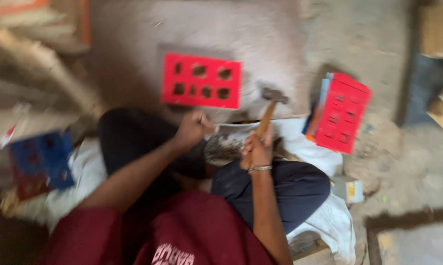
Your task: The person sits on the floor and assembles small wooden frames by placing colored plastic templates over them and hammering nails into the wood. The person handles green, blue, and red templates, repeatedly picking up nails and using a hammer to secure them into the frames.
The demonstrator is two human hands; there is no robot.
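Note:
My right hand point(257, 148) grips the wooden handle of a hammer point(266, 113), whose metal head is raised above the near edge of a grey stone slab point(133, 59). My left hand point(193, 128) is closed just below a red rectangular sheet point(201, 81) with several square holes punched in it, which lies flat on the slab. The frame is blurred, so I cannot tell whether the left fist holds a small tool. I sit cross-legged in dark trousers and a maroon shirt.
A stack of red and blue punched sheets point(340, 112) lies at the right on white sacking point(329, 221). A blue sheet point(41, 159) lies at the left. A small carton point(348, 189) sits by my right knee. Wooden planks point(30, 64) lean at the far left.

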